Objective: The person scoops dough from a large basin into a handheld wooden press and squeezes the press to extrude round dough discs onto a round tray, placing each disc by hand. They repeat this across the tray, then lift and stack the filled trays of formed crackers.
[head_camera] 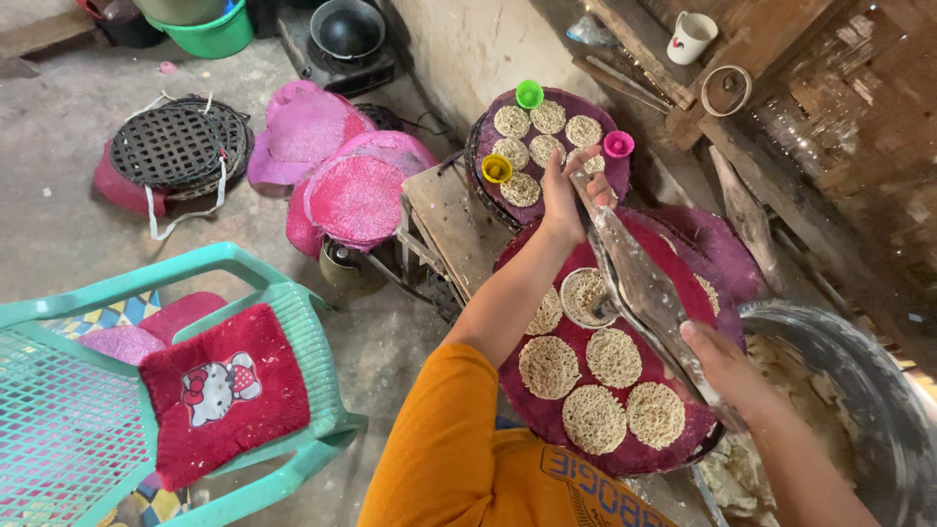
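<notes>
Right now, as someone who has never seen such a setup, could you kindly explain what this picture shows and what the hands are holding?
The single picture comes from a camera on a person's head, looking down at their own two bare hands. The left hand and right hand grip opposite ends of a long wooden press, squeezing thin noodle strands onto a round purple woven tray. Flat noodle nests already lie on it. Behind sits a second tray with more nests and small coloured cups. A metal basin stands on the right, a green plastic chair on the left.

Single head-worn view, looking steeply down.
Close above the round purple tray (673, 454); floor (59, 234) spreads left.
</notes>
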### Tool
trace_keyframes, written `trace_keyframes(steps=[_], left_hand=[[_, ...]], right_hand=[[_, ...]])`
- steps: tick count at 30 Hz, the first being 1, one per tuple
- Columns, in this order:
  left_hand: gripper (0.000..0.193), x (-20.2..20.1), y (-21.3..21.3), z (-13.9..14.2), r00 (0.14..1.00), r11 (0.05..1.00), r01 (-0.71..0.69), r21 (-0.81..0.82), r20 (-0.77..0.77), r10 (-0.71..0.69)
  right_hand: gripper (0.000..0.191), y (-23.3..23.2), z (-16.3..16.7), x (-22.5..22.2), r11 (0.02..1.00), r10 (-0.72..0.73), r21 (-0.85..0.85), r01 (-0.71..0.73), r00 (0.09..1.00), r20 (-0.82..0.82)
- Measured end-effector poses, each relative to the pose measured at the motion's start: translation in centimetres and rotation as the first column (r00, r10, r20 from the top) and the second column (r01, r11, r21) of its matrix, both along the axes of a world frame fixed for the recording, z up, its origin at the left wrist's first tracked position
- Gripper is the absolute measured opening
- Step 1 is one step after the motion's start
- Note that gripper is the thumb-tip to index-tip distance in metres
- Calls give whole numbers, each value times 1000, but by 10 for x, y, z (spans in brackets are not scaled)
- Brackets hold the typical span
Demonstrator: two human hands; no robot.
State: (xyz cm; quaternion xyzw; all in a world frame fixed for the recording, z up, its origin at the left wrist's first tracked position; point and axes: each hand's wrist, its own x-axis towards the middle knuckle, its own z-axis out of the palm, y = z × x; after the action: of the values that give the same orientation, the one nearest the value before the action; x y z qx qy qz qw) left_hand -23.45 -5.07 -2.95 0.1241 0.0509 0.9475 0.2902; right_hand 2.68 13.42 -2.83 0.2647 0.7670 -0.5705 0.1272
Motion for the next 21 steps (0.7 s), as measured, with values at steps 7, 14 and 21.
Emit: trace_keyframes(steps=[7,14,21], left_hand=[[95,18,-21,3,618,820,-156,-551,-702,-354],[51,76,-44,-23,438,191,-831,-523,-826,-355],[67,110,-147,-63,526,467,-782,-413,-839,139]], right_hand=[[47,-6,23,4,985,-31,-172,-11,971,-237],[79,-29,-12,-43,745,547,639,-193,725,-419],[90,-40,-31,-58,271,615,947,-171,788,-34]])
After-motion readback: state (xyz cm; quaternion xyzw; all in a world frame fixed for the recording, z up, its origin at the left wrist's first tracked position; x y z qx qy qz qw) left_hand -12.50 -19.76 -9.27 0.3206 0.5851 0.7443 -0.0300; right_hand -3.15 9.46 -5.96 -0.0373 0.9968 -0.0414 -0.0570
